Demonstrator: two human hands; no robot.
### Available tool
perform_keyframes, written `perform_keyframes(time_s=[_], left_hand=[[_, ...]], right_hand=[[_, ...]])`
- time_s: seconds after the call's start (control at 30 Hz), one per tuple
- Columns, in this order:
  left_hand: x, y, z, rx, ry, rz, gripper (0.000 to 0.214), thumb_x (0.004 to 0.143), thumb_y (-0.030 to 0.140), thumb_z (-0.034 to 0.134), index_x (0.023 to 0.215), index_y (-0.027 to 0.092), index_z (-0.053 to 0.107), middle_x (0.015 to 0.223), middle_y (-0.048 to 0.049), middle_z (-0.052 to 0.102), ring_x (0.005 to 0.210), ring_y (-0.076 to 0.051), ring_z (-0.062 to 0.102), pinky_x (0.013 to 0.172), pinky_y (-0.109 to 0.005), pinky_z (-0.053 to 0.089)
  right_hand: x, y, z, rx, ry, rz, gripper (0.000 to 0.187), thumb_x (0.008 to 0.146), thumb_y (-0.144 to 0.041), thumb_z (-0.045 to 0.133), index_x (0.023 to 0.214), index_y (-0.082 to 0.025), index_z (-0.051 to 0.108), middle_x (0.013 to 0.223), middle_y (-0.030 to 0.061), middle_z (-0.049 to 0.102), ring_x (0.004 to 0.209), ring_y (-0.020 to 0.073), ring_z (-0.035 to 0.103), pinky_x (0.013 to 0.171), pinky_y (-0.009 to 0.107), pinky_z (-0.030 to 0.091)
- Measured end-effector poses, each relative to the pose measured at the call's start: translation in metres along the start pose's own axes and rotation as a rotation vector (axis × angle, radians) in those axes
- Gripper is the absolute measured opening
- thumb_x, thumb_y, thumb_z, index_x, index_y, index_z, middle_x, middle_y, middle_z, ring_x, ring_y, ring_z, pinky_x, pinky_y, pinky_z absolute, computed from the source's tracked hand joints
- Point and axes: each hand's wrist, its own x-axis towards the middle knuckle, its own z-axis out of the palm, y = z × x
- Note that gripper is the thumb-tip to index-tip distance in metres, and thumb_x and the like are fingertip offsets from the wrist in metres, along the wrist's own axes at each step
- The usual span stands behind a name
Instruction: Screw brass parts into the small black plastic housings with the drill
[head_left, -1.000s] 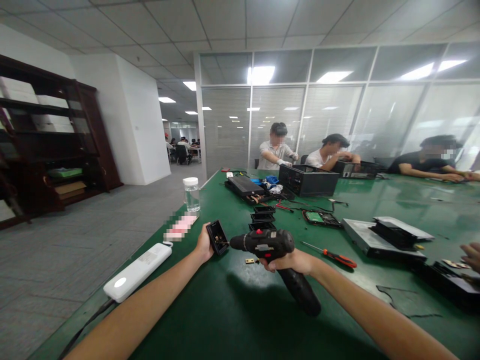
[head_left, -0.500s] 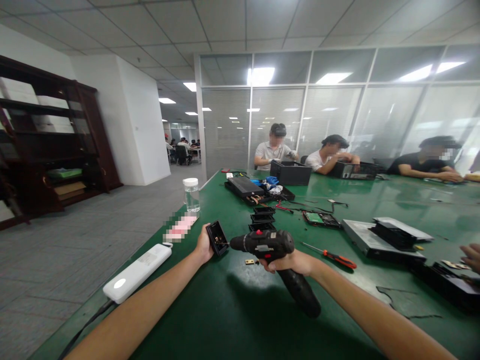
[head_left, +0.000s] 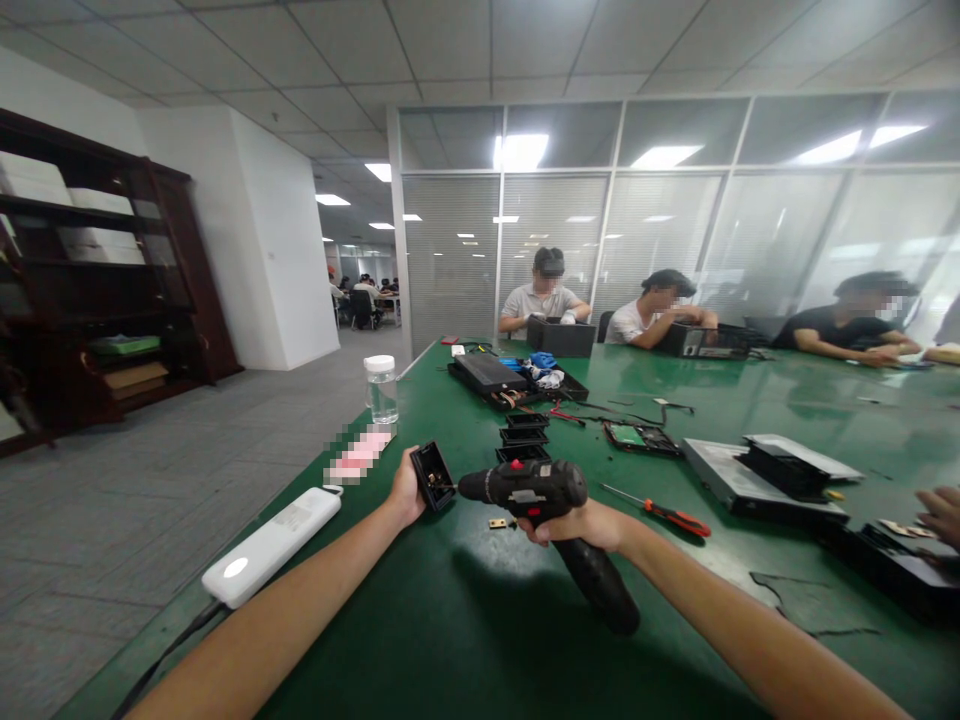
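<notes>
My left hand [head_left: 406,490] grips a small black box-like housing [head_left: 434,476] by its left side, tilted with its open face toward the right; small brass-coloured parts show inside. In my right hand [head_left: 566,527] is a black cordless drill [head_left: 534,488], held level by its grip. Its bit points left and reaches into the housing's opening; whether the tip touches a screw is too small to tell. On the green table [head_left: 390,640] below the drill's chuck lies a small brass-coloured piece [head_left: 497,524]. Several similar black housings [head_left: 523,437] stand in a row just behind the drill.
A screwdriver [head_left: 664,512] lies right of the drill. Left are a white power bank-like block [head_left: 274,545] with a cable and a clear jar [head_left: 382,390]. Metal casings [head_left: 727,480] and a circuit-board unit [head_left: 641,438] lie right. A co-worker [head_left: 545,300] handles a dark case [head_left: 562,337].
My hands, the drill and the housing stay almost in place. Across the table, the co-worker's dark case has tipped lower and shifted left, and that person's hands are now over it.
</notes>
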Motion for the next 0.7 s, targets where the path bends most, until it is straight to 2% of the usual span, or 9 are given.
perform_keyframes(time_s=[0.33,0.7], left_hand=[[-0.0005,0.0003,0.0005,-0.016,-0.001,0.001,0.03,0.066,0.046,0.05,0.068,0.016,0.053,0.056,-0.0024,0.055,0.051,-0.018,0.055,0.054,-0.034,0.046],[-0.0031,0.0019,0.0033,-0.027,0.012,-0.013,0.028,0.065,0.044,0.05,0.068,0.016,0.054,0.058,-0.0023,0.055,0.052,-0.018,0.055,0.054,-0.033,0.046]], right_hand=[[0.0002,-0.0041,0.0017,-0.027,-0.005,-0.019,0.028,0.065,-0.026,0.064,0.087,-0.009,0.057,0.078,0.0038,0.051,0.069,0.0123,0.047,0.065,0.026,0.04],[-0.0003,-0.0001,-0.0001,-0.037,0.002,-0.01,0.032,0.067,-0.027,0.063,0.092,-0.01,0.056,0.081,0.005,0.052,0.07,0.0128,0.049,0.068,0.027,0.04]])
